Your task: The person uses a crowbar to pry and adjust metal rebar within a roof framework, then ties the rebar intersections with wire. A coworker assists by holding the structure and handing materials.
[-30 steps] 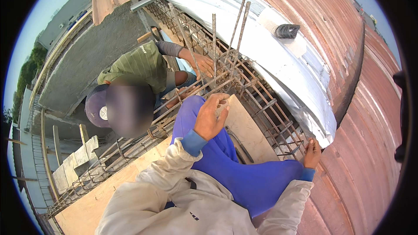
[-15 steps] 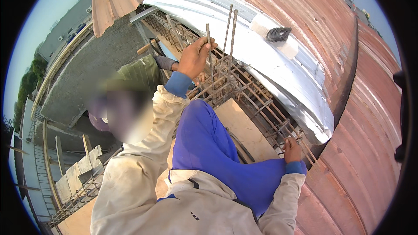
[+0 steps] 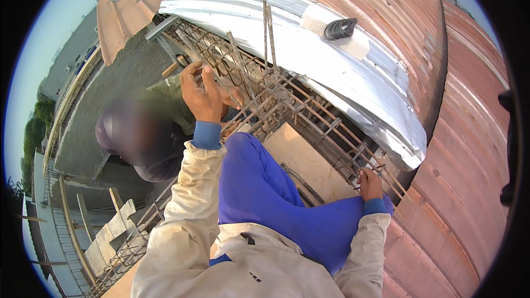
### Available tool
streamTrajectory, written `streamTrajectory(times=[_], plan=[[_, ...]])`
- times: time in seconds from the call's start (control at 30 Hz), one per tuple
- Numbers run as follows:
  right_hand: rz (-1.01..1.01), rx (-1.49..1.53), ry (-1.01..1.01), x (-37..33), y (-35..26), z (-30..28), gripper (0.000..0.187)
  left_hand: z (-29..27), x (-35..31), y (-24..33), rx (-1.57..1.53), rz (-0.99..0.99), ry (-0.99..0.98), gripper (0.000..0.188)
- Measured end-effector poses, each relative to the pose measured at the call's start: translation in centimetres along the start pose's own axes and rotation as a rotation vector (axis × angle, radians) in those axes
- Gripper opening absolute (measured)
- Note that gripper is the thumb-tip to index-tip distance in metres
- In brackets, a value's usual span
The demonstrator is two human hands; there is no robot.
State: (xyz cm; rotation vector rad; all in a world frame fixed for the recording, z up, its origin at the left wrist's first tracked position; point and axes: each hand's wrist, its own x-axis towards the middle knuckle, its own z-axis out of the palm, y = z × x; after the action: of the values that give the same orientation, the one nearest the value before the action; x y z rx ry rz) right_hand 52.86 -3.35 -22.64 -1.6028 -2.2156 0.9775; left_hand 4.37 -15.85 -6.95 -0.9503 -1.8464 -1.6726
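Note:
My left hand [image 3: 201, 92] is raised in front of the upright steel bars, with its thumb and fingers apart and nothing visible in it. Just behind it, a co-worker's hand [image 3: 232, 97] is at the tied rebar cage [image 3: 276, 96]. Several upright rebar ends [image 3: 268, 33] stick out of this cage. My right hand [image 3: 370, 184] is by my right knee, beside the near end of the long rebar cage [image 3: 331, 127]. Its fingers are curled closed, and what they hold, if anything, is hidden.
The co-worker [image 3: 138, 127] is low on my left, beside a grey concrete wall [image 3: 124, 72]. A plywood sheet [image 3: 306, 160] lies by my knees. Beyond the cage, silver metal sheeting [image 3: 248, 27] carries a coil of black wire [image 3: 339, 28]. Red corrugated roofing [image 3: 464, 187] slopes away right.
My left hand has let go of an upright rebar and drawn back to the left, its fingers spreading. The co-worker's head has shifted left. My right hand stays by the knee.

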Motion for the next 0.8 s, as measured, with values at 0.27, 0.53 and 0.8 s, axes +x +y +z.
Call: streamTrajectory(times=[0.27,0.53,0.8], plan=[[0.03,-0.046,-0.02,0.9,0.1,0.4,0.02,2.1,7.9,-5.1,-0.092,0.076,0.068,0.047],[0.047,-0.089,-0.016,0.6,-0.3,-0.1,0.021,8.0,12.5,-6.8,-0.399,-0.333,0.08,0.032],[0.081,-0.074,-0.063,1.3,-1.0,0.3,0.02,7.2,11.2,-5.8,-0.485,-0.287,-0.038,0.038]])
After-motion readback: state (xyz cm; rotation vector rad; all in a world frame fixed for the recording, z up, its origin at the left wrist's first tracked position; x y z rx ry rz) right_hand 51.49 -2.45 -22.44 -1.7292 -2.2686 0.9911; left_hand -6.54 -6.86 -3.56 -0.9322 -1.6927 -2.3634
